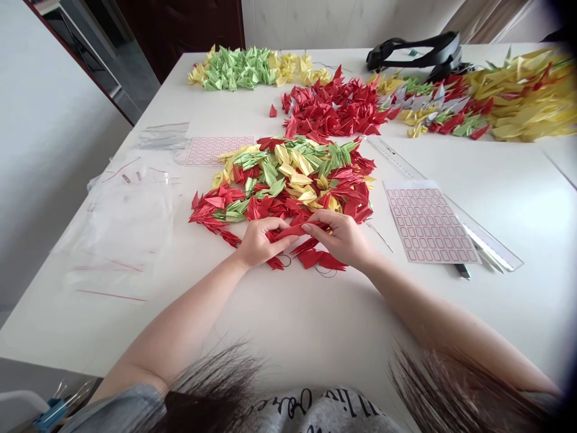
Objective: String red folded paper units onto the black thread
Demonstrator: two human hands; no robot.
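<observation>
My left hand and my right hand come together at the near edge of a heap of folded paper pieces. Both pinch a red folded paper piece between thumb and fingers; it looks like a paper crane, though its exact shape is partly hidden. Just beyond lies the heap of red, green and yellow folded paper pieces, pressed together in rows. Below my hands, more red pieces rest on the table with loops of dark thread. A thin needle-like rod lies right of my right hand.
On the white table are clear plastic bags at left, label sheets, and a clear ruler. Farther back are a red paper pile, green pieces, long yellow strands and a black headset-like strap.
</observation>
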